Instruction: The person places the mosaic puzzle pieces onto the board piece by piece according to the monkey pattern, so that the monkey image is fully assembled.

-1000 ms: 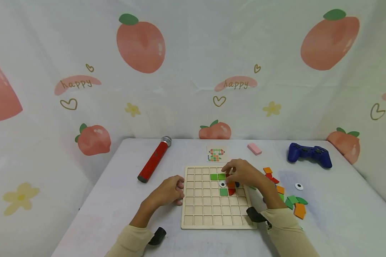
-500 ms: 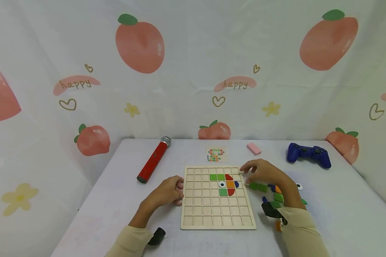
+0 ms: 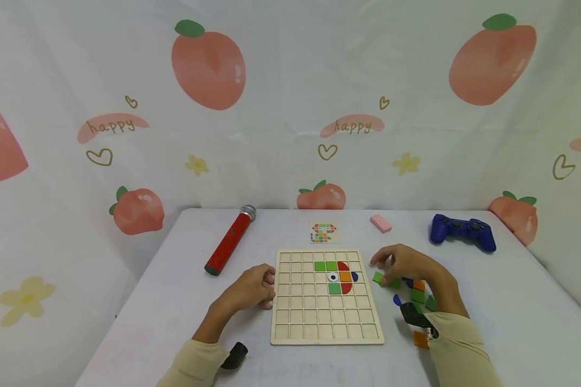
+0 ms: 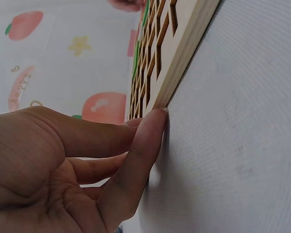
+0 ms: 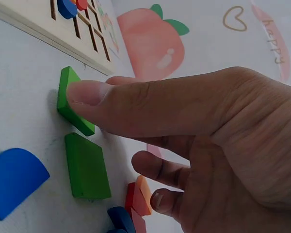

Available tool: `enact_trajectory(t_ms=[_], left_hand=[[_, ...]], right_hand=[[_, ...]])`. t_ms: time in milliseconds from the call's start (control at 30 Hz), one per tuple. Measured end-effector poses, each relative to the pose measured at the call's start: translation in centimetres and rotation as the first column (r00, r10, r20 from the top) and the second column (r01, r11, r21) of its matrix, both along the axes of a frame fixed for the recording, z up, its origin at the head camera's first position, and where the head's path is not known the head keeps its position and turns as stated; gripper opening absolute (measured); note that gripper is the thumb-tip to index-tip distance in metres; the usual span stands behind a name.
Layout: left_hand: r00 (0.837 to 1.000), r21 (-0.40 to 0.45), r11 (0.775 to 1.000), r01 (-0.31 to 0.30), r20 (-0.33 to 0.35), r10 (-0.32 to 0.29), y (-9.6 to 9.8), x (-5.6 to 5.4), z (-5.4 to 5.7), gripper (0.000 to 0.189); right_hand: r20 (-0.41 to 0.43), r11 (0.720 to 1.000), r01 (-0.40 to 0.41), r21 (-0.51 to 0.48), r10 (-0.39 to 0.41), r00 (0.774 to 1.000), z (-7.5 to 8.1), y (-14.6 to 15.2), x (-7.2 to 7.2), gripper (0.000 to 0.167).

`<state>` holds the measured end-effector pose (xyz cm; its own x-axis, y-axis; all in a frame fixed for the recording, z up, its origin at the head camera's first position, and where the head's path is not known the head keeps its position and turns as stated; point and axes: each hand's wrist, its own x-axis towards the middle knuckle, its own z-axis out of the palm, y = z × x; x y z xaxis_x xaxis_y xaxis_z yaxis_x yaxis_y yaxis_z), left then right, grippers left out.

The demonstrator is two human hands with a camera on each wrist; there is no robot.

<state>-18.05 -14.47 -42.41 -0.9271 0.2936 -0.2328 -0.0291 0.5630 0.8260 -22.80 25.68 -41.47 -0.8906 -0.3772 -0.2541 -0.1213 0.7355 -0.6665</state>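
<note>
A wooden grid board (image 3: 302, 317) lies on the table with green squares (image 3: 325, 266), an eye tile (image 3: 333, 277), an orange square (image 3: 345, 276), red rounded pieces (image 3: 346, 288) and a blue half-circle (image 3: 354, 276) in its cells. My left hand (image 3: 247, 288) rests against the board's left side; thumb and fingertips meet its edge in the left wrist view. My right hand (image 3: 409, 264) is over the loose pieces, thumb (image 5: 89, 92) overlapping a green square tile (image 5: 70, 114). Another green tile (image 5: 87, 167) lies below it. Part of the first tile is hidden by the thumb.
Loose orange (image 3: 420, 339), green and blue pieces (image 3: 397, 300) lie right of the board, partly under my right forearm. Behind stand a pattern card (image 3: 325, 233), a pink eraser-like block (image 3: 381, 223) and a blue game controller (image 3: 462, 232). A red microphone (image 3: 229, 244) lies left.
My right hand has moved from over the board's top right cells rightward to the loose green tiles. The blue half-circle on the board is now uncovered. My left hand stays put.
</note>
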Motion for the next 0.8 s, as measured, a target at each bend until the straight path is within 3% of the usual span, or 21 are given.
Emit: enact_trajectory(t_ms=[800], left_hand=[[1.0, 0.006, 1.0, 0.009, -0.001, -0.009, -0.02, -0.07, -0.09, 0.048]], right_hand=[[0.0, 0.993, 0.078, 0.085, -0.079, 0.997, -0.13, -0.29, -0.29, 0.032]])
